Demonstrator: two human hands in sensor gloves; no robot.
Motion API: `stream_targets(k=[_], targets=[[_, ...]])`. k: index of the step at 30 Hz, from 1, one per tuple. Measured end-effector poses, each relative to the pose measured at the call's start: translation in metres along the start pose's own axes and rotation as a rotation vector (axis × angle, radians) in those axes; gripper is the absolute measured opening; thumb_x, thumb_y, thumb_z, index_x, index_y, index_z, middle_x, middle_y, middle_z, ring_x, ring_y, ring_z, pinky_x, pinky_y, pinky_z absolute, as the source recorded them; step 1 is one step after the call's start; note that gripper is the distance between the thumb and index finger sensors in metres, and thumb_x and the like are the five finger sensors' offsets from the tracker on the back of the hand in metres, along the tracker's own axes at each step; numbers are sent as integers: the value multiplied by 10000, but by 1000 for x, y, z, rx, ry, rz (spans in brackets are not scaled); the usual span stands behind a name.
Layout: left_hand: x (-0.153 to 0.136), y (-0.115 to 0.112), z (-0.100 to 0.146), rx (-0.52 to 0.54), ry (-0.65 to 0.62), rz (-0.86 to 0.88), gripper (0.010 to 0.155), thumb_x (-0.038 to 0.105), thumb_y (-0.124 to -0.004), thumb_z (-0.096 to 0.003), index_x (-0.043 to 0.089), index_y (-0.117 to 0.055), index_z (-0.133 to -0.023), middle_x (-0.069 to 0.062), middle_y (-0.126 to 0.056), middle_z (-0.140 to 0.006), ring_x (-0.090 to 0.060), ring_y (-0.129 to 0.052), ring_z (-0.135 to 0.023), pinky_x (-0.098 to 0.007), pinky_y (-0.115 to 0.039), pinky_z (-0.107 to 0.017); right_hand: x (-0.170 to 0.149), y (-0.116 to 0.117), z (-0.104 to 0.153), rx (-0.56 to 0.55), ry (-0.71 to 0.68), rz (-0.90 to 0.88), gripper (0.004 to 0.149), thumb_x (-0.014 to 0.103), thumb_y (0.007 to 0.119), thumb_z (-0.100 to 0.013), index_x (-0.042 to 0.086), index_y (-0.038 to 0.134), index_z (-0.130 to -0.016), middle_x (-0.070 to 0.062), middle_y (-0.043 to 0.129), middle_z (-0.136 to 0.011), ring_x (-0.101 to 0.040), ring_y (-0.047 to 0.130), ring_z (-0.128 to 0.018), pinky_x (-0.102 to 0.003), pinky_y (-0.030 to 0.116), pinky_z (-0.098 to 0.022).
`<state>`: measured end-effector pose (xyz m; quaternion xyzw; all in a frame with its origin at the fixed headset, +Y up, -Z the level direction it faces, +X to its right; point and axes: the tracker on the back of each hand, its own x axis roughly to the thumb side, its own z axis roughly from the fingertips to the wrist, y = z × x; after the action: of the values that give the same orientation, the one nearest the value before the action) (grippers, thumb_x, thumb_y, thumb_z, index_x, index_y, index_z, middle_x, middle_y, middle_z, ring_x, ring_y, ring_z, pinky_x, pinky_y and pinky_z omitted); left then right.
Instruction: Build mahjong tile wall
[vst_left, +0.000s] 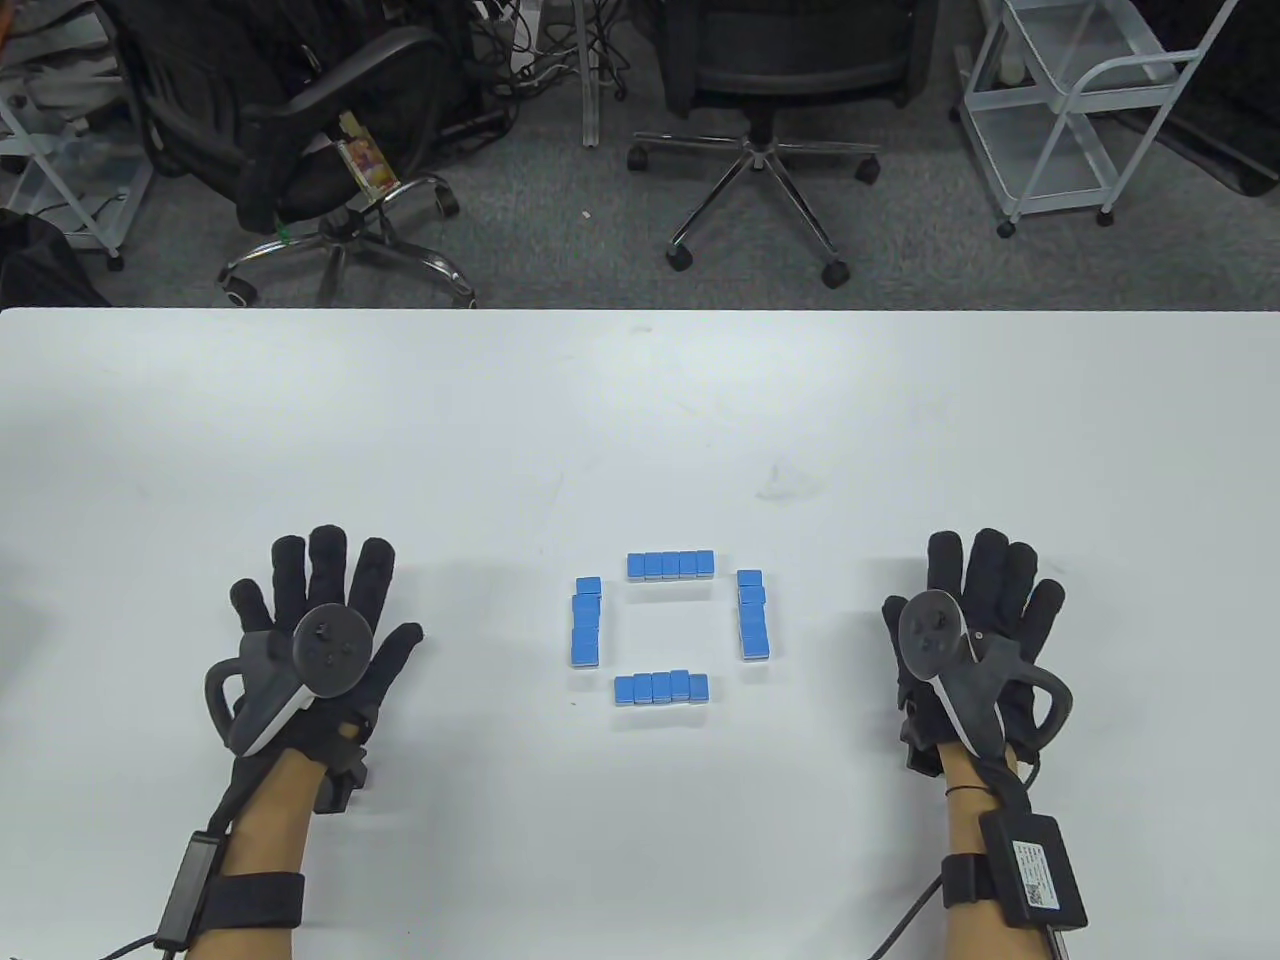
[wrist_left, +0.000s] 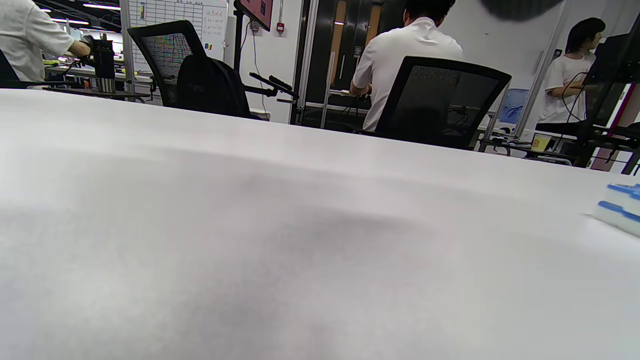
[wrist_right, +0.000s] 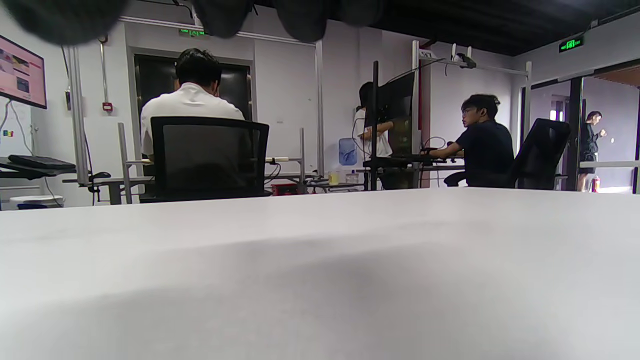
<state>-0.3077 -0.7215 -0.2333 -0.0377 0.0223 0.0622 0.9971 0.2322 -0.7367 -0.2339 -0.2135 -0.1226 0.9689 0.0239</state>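
Two gloved hands lie flat on the white table (vst_left: 640, 400), one at each side, with four rows of blue-backed mahjong tiles between them. The left hand (vst_left: 320, 640) rests palm down with all five fingers straight and spread, holding nothing; a grey tracker sits strapped on its back. Well apart from it, toward the middle of the table, stands the left row (vst_left: 586, 621), about five tiles running away from the person, the farthest one slightly offset. Next come the far row (vst_left: 671, 565) and the near row (vst_left: 662, 687), five tiles each, laid crosswise. The right row (vst_left: 752, 613) has about five tiles, its seams hard to count. Together the four rows outline an open square with gaps at the corners. The tiles are small smooth rectangular blocks, blue on top with a white layer beneath; the left wrist view catches just two tile edges (wrist_left: 621, 207) cut off at its right border. The right hand (vst_left: 975, 625) also lies palm down, fingers straight and closer together, gripping nothing. In the right wrist view its fingertips (wrist_right: 300, 20) show only as dark blurs along the top edge.
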Motion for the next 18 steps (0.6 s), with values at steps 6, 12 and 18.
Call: stream_targets(k=[6,12,18], targets=[[-1,-1,0,-20,3,16,775,686,-526,-450,546,-39,-1036,146,142,-1117,-254,113,-1097,-630,1,-769,2,0,1,-22,-17,-5,754,595,657,-293,364,426,-972,-35,368,-1141,-323,321,-1077,-586,240,-797],[-1,-1,0,-17,1,3,781,680,-532,-455,544,-27,-1035,144,147,-1114,-256,110,-1098,-629,-6,-773,4,-2,2,-51,-24,-1,749,591,660,-295,361,432,-971,-38,372,-1140,-325,325,-1076,-588,243,-795],[-1,-2,-1,-21,0,6,783,677,-535,-458,542,-26,-1038,139,145,-1116,-258,103,-1100,-629,-16,-777,6,-5,4,-105,-35,-19,748,589,659,-297,359,431,-971,-42,365,-1139,-329,316,-1074,-591,238,-791]])
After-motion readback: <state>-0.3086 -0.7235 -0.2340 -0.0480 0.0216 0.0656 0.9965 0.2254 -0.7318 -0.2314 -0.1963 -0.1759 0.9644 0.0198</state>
